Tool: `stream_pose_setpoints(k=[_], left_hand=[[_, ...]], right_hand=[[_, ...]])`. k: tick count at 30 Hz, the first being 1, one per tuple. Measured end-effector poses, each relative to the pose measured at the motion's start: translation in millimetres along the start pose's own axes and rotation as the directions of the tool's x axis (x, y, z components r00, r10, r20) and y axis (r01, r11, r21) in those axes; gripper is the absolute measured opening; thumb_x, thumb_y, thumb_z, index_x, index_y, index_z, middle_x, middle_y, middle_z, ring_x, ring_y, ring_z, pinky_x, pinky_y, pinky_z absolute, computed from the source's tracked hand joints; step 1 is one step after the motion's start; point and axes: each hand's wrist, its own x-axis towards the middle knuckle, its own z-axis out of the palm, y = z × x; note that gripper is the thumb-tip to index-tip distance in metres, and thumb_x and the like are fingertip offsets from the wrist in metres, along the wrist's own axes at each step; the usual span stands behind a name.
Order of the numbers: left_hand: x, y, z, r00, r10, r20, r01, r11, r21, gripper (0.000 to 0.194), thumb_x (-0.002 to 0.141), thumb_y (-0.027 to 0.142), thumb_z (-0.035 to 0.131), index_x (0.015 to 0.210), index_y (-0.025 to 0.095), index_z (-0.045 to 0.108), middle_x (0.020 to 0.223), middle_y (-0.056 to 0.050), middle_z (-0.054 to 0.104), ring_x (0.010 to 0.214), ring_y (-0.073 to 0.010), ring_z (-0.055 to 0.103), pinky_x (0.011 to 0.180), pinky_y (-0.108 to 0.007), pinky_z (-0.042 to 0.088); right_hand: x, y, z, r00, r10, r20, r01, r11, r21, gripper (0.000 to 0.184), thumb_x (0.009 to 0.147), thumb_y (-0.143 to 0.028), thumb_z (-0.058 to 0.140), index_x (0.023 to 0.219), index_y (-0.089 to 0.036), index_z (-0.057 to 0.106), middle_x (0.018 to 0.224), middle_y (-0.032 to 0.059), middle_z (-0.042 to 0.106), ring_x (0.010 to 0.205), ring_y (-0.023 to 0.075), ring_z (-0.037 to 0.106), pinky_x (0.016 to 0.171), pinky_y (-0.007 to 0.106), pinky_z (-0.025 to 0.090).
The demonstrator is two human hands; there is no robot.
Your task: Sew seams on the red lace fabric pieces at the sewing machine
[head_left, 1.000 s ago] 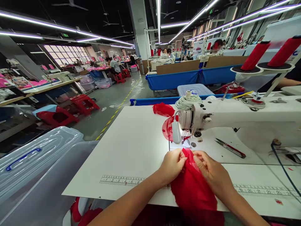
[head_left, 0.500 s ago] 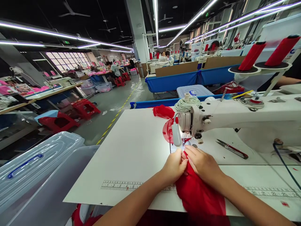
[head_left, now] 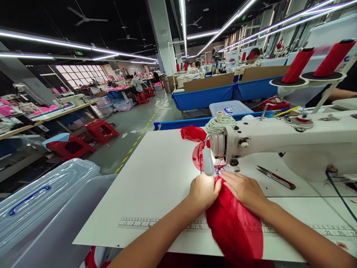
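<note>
Sheer red fabric (head_left: pixel 237 227) runs from under the needle area of a white sewing machine (head_left: pixel 279 136) down over the table's front edge. My left hand (head_left: pixel 203 190) is closed on the fabric's left edge, just in front of the presser foot. Beside it, my right hand (head_left: pixel 245 190) lies on the fabric with fingers stretched toward the needle. Both hands' fingertips are close to the foot, and they partly hide it. A small lamp (head_left: pixel 208 160) hangs by the needle and lights my left hand. More red fabric (head_left: pixel 193 133) lies behind the machine head.
Thread snips (head_left: pixel 276 177) lie on the machine bed to the right. A printed ruler (head_left: pixel 136 223) runs along the white table (head_left: pixel 156 167). Red thread cones (head_left: pixel 298 66) stand at upper right. A clear lidded bin (head_left: pixel 55 201) is at left; people sit at distant machines.
Both hands moved forward with the red fabric, bringing its upper end to the needle area. My right hand went from pinching the fabric to lying flatter on it.
</note>
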Motion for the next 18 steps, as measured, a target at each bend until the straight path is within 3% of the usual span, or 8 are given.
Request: stream_pose_setpoints(k=[4, 8, 13, 18], left_hand=[[2.9, -3.1, -0.3, 0.997, 0.066, -0.04, -0.06, 0.989, 0.137, 0.022, 0.084, 0.014, 0.043, 0.064, 0.022, 0.039, 0.069, -0.002, 0.048, 0.075, -0.023, 0.059, 0.065, -0.03, 0.038], [1.0, -8.3, 2.1, 0.991, 0.129, -0.034, -0.12, 0.973, 0.196, 0.016, 0.085, 0.014, 0.042, 0.071, 0.022, 0.043, 0.074, -0.002, 0.052, 0.079, -0.0224, 0.059, 0.067, -0.029, 0.039], [1.8, -13.2, 6.4, 0.992, 0.123, -0.013, -0.117, 0.967, 0.228, 0.011, 0.083, 0.013, 0.048, 0.077, 0.022, 0.045, 0.076, 0.0, 0.056, 0.068, -0.0166, 0.055, 0.059, -0.025, 0.039], [-0.2, -11.0, 6.1, 0.996, 0.086, -0.008, -0.08, 0.952, 0.297, 0.013, 0.087, 0.024, 0.051, 0.075, 0.021, 0.047, 0.072, -0.001, 0.057, 0.067, -0.0191, 0.056, 0.058, -0.028, 0.037]], right_hand=[[1.6, -0.5, -1.8, 0.998, 0.007, -0.064, -0.012, 0.998, -0.069, 0.035, 0.098, -0.025, 0.035, 0.116, -0.025, 0.065, 0.118, 0.0047, 0.069, 0.091, 0.021, 0.068, 0.068, 0.029, 0.052], [-0.2, -3.6, -1.4, 0.993, 0.031, -0.11, -0.042, 0.994, -0.099, 0.033, 0.098, -0.025, 0.035, 0.103, -0.023, 0.067, 0.105, 0.0085, 0.069, 0.076, 0.0204, 0.066, 0.057, 0.029, 0.044], [1.3, -3.4, -3.1, 0.965, -0.191, -0.179, 0.18, 0.981, -0.073, 0.032, 0.093, -0.01, 0.038, 0.089, -0.021, 0.068, 0.086, 0.0033, 0.07, 0.065, 0.0143, 0.057, 0.055, 0.027, 0.037], [1.7, -1.9, -5.9, 0.924, -0.298, -0.241, 0.272, 0.953, -0.136, 0.036, 0.096, -0.007, 0.035, 0.091, -0.019, 0.068, 0.093, 0.0046, 0.072, 0.07, 0.0144, 0.057, 0.058, 0.027, 0.04]])
